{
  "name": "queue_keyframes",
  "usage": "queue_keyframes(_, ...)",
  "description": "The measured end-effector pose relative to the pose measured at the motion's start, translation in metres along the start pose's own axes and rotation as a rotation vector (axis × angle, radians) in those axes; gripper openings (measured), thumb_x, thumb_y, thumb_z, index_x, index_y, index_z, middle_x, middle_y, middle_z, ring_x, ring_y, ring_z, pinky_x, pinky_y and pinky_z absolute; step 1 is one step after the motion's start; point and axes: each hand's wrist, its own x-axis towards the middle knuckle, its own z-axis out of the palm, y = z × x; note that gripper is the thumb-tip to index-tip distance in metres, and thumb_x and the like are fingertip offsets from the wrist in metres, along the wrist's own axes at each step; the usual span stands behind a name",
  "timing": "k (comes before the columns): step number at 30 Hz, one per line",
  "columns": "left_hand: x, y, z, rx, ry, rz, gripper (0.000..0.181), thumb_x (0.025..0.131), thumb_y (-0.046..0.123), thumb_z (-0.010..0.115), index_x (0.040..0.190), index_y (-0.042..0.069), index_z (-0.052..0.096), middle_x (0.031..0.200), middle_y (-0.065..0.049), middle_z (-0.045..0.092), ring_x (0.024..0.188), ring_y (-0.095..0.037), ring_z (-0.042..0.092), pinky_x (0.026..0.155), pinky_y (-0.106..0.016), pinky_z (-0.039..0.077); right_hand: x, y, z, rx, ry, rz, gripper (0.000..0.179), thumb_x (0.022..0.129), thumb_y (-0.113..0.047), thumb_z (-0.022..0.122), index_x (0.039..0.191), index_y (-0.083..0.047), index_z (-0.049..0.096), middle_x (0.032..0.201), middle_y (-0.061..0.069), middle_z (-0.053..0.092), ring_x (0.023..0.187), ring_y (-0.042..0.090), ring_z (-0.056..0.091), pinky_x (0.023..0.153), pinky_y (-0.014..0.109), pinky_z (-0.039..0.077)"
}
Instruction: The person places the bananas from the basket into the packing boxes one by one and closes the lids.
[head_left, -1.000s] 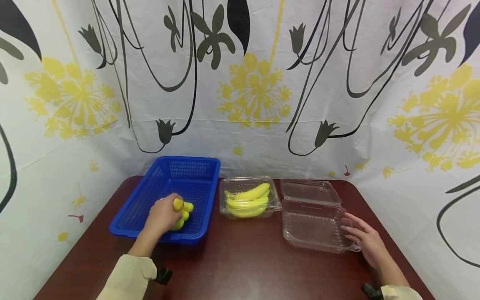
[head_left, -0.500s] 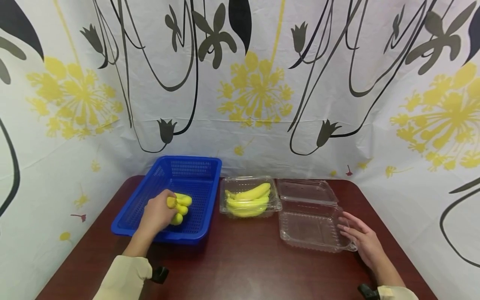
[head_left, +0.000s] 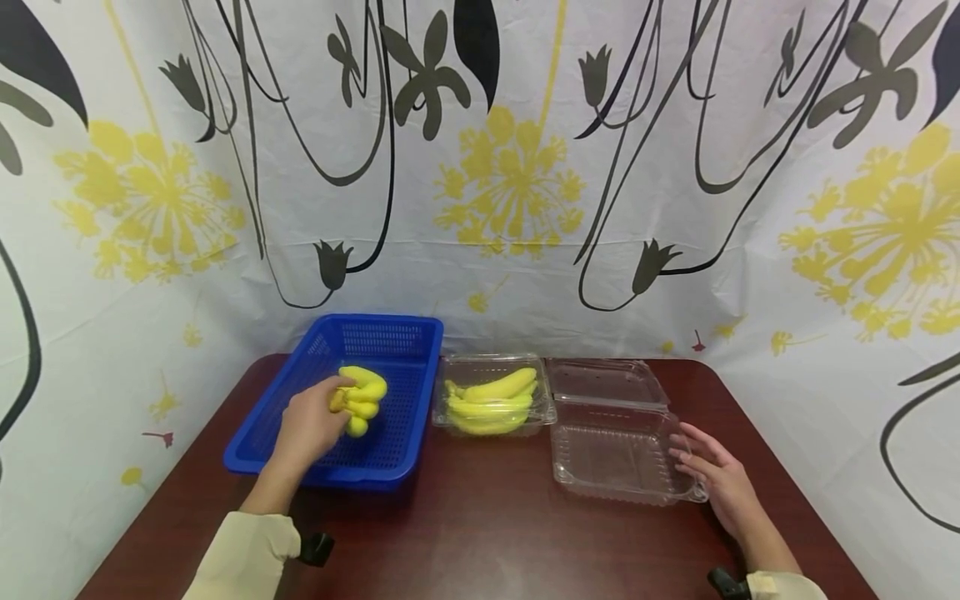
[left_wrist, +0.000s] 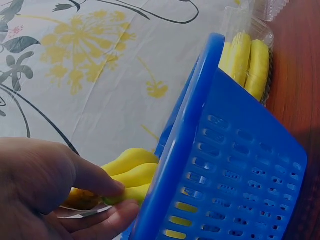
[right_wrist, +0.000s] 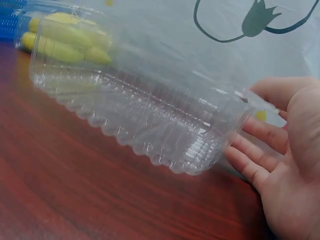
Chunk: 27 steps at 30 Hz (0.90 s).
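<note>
In the head view my left hand (head_left: pixel 311 423) pinches a bunch of yellow bananas (head_left: pixel 366 392) by its stem end, over the blue basket (head_left: pixel 251 454). The left wrist view shows the thumb and fingers at the stem, with the bananas (left_wrist: pixel 132 170) partly hidden behind the basket's rim (left_wrist: pixel 192 117). On the table to the right lies a clear plastic clamshell box (head_left: pixel 615 492), its lid folded back. My right hand (head_left: pixel 723 483) touches this box's right side, fingers fairly straight; in the right wrist view they lie along the clear wall (right_wrist: pixel 220 145).
A shut clear box (head_left: pixel 457 358) with bananas (head_left: pixel 491 408) inside stands between the basket and the open clamshell, against the clamshell's left side. The dark red-brown table (head_left: pixel 480 533) ends at a patterned cloth wall (head_left: pixel 487 200).
My left hand has drawn the bunch slightly up and back within the basket, showing more bananas. The open clamshell, with my right hand on it, has slid left; the filled box has shifted slightly left.
</note>
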Motion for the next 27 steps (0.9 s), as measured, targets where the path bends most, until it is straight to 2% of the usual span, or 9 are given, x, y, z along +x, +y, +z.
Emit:
queue_keyframes(3, -0.001, 0.000, 0.001, -0.017, 0.019, 0.003, 0.041, 0.082, 0.003, 0.067, 0.123, 0.007, 0.065, 0.109, -0.018, 0.066, 0.084, -0.030, 0.058, 0.064, -0.044, 0.046, -0.002, -0.001, 0.000, -0.049, 0.010, 0.015, 0.052, 0.102, -0.003, 0.047, 0.150, 0.003, 0.027, 0.125, -0.004, 0.061, 0.110, 0.009, 0.061, 0.084, 0.023, 0.052)
queue_keyframes(7, -0.001, 0.001, 0.001, -0.048, 0.049, 0.006, 0.039, 0.083, 0.003, 0.069, 0.121, 0.007, 0.065, 0.105, -0.016, 0.067, 0.081, -0.028, 0.059, 0.062, -0.041, 0.047, -0.004, -0.002, -0.003, -0.087, 0.002, 0.030, 0.052, 0.103, -0.004, 0.045, 0.150, 0.002, 0.026, 0.126, -0.006, 0.060, 0.109, 0.008, 0.061, 0.083, 0.023, 0.052)
queue_keyframes(17, -0.001, 0.005, -0.001, -0.177, 0.099, -0.021, 0.035, 0.085, 0.004, 0.068, 0.120, 0.007, 0.063, 0.108, -0.016, 0.063, 0.079, -0.027, 0.064, 0.065, -0.039, 0.053, -0.003, -0.002, -0.001, -0.123, 0.011, 0.056, 0.053, 0.103, -0.008, 0.047, 0.151, 0.000, 0.026, 0.125, -0.009, 0.060, 0.108, 0.007, 0.061, 0.082, 0.021, 0.051)
queue_keyframes(20, -0.001, 0.006, 0.000, -0.272, 0.102, -0.017, 0.032, 0.088, 0.006, 0.068, 0.119, 0.007, 0.063, 0.108, -0.017, 0.063, 0.077, -0.026, 0.066, 0.062, -0.036, 0.055, -0.003, -0.001, -0.001, -0.135, 0.020, 0.063, 0.053, 0.103, -0.008, 0.047, 0.151, 0.000, 0.026, 0.124, -0.010, 0.061, 0.107, 0.006, 0.061, 0.081, 0.021, 0.051)
queue_keyframes(24, -0.002, 0.009, 0.000, -0.476, 0.074, -0.024, 0.028, 0.092, 0.010, 0.067, 0.120, 0.007, 0.061, 0.102, -0.020, 0.064, 0.073, -0.024, 0.069, 0.061, -0.032, 0.057, -0.001, 0.000, 0.001, -0.148, 0.023, 0.066, 0.053, 0.103, -0.010, 0.047, 0.151, -0.001, 0.027, 0.124, -0.011, 0.061, 0.107, 0.006, 0.061, 0.081, 0.022, 0.051)
queue_keyframes(27, -0.003, 0.013, 0.000, -0.630, 0.057, -0.026, 0.028, 0.094, 0.011, 0.066, 0.121, 0.005, 0.059, 0.101, -0.022, 0.063, 0.074, -0.024, 0.069, 0.065, -0.033, 0.058, 0.000, 0.001, 0.002, -0.158, 0.013, 0.066, 0.053, 0.103, -0.011, 0.047, 0.151, -0.002, 0.027, 0.125, -0.011, 0.060, 0.107, 0.006, 0.061, 0.082, 0.022, 0.051)
